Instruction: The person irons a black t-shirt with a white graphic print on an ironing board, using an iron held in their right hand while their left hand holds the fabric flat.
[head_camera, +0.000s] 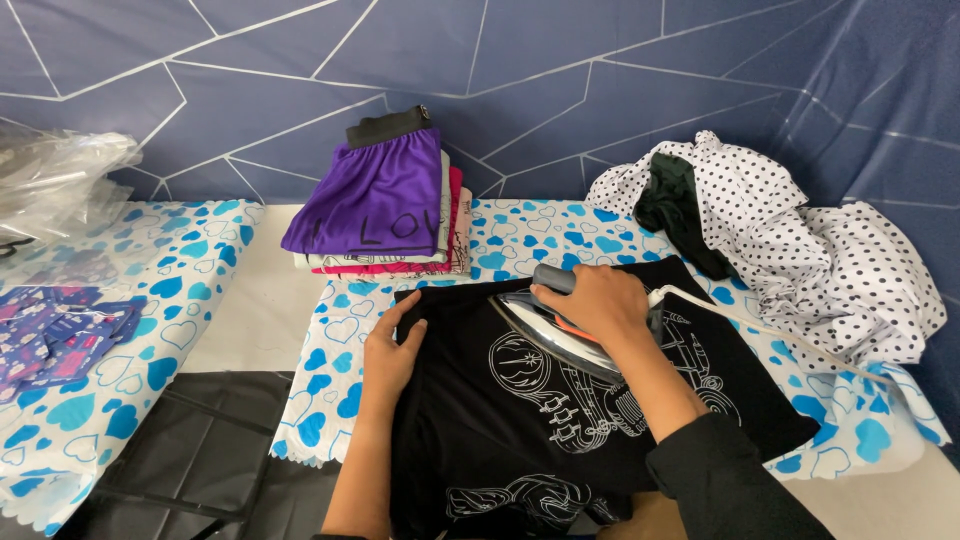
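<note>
The right hand (592, 300) grips the iron (556, 332) mid-way across the black garment (520, 420), left hand (392, 350) spread flat holding it, with folded clothes (385, 200) stacked far left and crumpled ones (790, 240) waiting right.

Black garment (520, 420) under both hands, printed with white line drawings. Iron (560, 330): silver sole, grey handle, orange accent, white cord (760, 325). Table covers (330, 350): white, scattered with blue and turquoise hearts. Folded stack (385, 200): purple on top with black waistband and black lettering, then white, pink and pale printed layers. Crumpled cloth (800, 240): white with black polka dots, wrapped around a dark green piece (675, 205). Wall (560, 70): slate blue, crossed by thin white lines. Flat packets (55, 335) at left: purple-blue, pink marks. Clear plastic bags (55, 180).
</note>
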